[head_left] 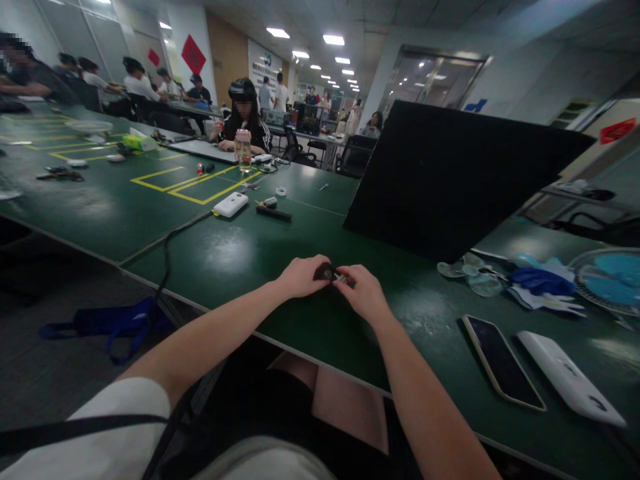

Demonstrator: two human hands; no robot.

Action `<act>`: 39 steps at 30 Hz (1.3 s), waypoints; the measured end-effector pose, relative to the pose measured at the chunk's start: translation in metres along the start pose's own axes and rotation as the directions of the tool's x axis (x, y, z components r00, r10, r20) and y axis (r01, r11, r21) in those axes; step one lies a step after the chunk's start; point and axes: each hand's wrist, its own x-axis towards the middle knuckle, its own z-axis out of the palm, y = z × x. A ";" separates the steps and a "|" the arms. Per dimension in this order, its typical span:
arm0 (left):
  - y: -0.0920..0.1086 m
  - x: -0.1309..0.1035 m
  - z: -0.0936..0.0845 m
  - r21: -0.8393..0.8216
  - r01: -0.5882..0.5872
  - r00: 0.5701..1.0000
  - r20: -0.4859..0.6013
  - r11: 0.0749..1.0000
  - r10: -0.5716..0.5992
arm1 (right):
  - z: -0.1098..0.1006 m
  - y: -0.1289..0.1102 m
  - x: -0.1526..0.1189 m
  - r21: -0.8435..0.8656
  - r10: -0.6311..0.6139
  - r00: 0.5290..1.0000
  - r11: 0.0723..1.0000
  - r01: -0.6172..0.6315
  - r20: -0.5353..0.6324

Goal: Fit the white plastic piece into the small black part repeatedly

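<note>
My left hand (307,275) is closed around a small dark, rounded object (326,272) with a lighter centre. From the other side, my right hand (361,288) pinches a small, light metallic piece (342,275) that meets or nearly meets the dark object. Fingers cover much of both items, so their exact kind cannot be made out. Both hands are just above the green tabletop (280,247), near its front edge. Beyond them on the table lie a black bar (273,213) and a small metallic item (270,202).
A large black panel (450,180) leans up at the right. Nearer are a phone (503,360), a white power bank (570,377), blue and white gloves (545,283) and a fan (613,277). Another white device (231,205) with a cable and a bottle (243,150) stand left, before a seated person (243,123).
</note>
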 end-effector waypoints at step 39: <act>-0.001 0.000 0.002 -0.068 0.027 0.995 0.100 0.997 -0.021 | -0.008 -0.004 -0.002 -0.025 0.066 0.998 0.998 -0.066 0.012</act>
